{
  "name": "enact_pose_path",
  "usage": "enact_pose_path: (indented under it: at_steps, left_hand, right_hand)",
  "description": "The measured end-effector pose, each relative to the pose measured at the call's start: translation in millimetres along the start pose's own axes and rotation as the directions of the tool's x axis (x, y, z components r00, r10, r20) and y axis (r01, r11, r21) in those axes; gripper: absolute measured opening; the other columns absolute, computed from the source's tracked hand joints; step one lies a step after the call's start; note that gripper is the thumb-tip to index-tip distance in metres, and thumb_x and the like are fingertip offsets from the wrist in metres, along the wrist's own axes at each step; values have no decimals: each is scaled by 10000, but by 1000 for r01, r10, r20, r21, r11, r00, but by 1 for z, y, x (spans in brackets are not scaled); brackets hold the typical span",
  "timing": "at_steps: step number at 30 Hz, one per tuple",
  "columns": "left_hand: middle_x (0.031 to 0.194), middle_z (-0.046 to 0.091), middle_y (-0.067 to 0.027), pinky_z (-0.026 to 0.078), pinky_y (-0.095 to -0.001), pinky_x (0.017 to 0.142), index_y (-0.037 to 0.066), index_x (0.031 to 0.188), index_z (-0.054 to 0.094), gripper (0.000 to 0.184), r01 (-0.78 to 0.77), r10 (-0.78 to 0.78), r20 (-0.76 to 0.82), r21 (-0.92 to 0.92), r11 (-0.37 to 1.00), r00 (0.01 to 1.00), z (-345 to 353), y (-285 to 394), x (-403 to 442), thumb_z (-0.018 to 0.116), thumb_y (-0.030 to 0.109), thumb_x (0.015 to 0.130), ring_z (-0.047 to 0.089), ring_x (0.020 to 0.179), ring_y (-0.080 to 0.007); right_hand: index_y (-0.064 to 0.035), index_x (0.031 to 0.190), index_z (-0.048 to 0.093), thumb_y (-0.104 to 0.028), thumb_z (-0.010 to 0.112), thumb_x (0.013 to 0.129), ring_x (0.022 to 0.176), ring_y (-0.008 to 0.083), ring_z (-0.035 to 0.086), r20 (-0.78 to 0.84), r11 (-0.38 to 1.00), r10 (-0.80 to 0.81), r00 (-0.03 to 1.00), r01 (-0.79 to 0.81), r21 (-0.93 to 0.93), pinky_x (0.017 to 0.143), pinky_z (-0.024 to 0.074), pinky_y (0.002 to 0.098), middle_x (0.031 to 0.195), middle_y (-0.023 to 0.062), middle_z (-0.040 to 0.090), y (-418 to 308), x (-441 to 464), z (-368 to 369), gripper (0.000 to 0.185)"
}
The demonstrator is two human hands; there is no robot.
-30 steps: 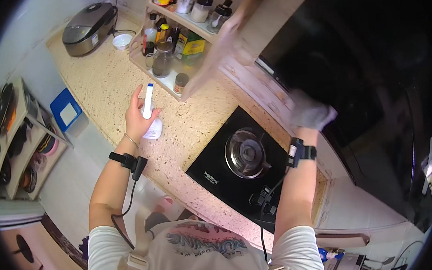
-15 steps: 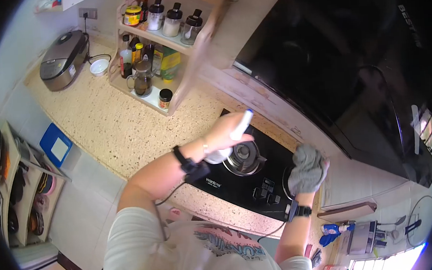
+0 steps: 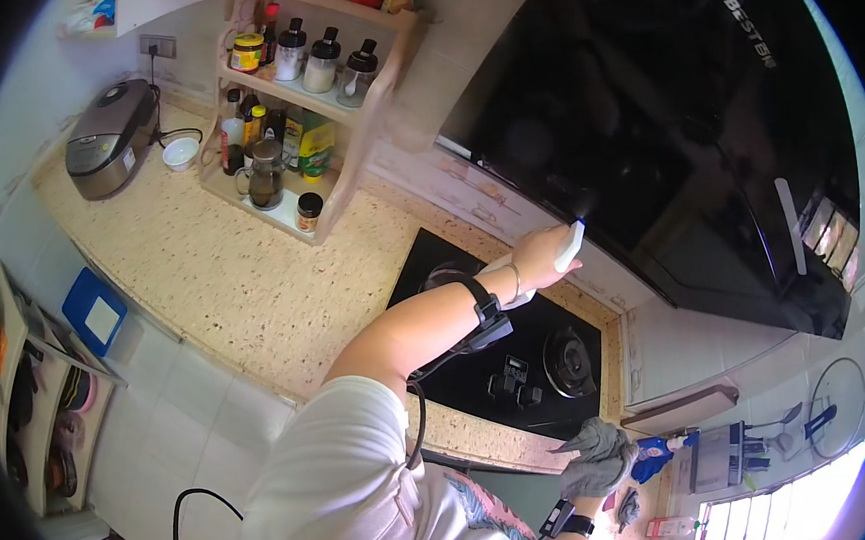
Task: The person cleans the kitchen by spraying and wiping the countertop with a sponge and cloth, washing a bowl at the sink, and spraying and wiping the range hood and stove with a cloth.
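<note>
My left hand [image 3: 544, 254] is closed around a white spray bottle [image 3: 569, 248] with a blue tip, over the back edge of the black gas stove [image 3: 456, 389]. Part of the bottle is hidden behind my hand and wrist. At the lower right, a bunched grey cloth [image 3: 598, 456] covers most of my right hand [image 3: 587, 505], which grips it near the counter's front edge. One burner [image 3: 571, 361] shows at the stove's right; another is partly hidden behind my left arm.
A black range hood [image 3: 645, 155] hangs above the stove. On the counter's left stand a wooden spice rack [image 3: 345, 166], a white bowl [image 3: 181, 153] and a rice cooker [image 3: 111, 140]. A utensil holder [image 3: 718, 456] and blue gloves [image 3: 652, 458] are at the right.
My left hand has moved right and toward the back with the spray bottle. The grey cloth in my right hand has come off the right burner toward the counter's front. The view has shifted.
</note>
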State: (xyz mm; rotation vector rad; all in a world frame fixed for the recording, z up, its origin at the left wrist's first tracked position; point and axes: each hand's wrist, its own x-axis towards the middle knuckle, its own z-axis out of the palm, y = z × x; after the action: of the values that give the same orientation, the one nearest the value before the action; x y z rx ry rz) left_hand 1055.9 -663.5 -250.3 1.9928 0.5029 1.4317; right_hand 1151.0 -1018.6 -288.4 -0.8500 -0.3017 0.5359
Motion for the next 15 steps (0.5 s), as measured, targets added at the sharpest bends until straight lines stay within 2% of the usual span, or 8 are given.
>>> enact_pose_path:
  at_steps: [2,5,8,11,15]
  left_hand:
    - [883,621,-162,468,-460,740,65,981,536,390,88,-88,18,36,995,996,-1,10,-4,739,290,736,585,855,-397]
    - [891,628,-155,464,-466,753,68,972,551,397,56,-56,-23,12,998,998,-20,23,-12,750,300,718,586,865,-396]
    - [902,635,-139,459,-466,765,77,968,566,415,-84,95,-70,147,986,993,-45,42,-22,766,313,692,584,876,-384]
    - [901,641,-124,445,-456,790,89,938,578,415,-78,97,-46,319,945,994,-67,64,-38,778,333,669,589,877,-346]
    - [867,649,-98,424,-451,780,108,875,584,370,-65,59,26,350,935,998,-88,79,-48,766,363,678,603,858,-324]
  right_hand:
    - [-73,831,485,-404,333,938,724,234,486,15,1000,-4,1000,4,0,669,446,353,772,81,494,-3,-11,-10,379]
    - [-85,815,476,-416,327,938,722,228,474,72,1000,6,997,-6,8,670,434,352,755,72,479,-2,-22,-21,384]
    - [-96,799,466,-429,322,938,720,222,462,176,999,31,984,-34,13,671,422,351,738,64,463,6,-27,-27,388]
    - [-107,784,457,-441,316,938,718,216,450,312,995,82,947,-97,34,672,411,351,721,55,447,20,-31,-30,394]
    - [-122,763,444,-458,308,938,716,209,434,494,995,98,864,-100,-23,673,395,350,698,44,427,53,-26,-15,402]
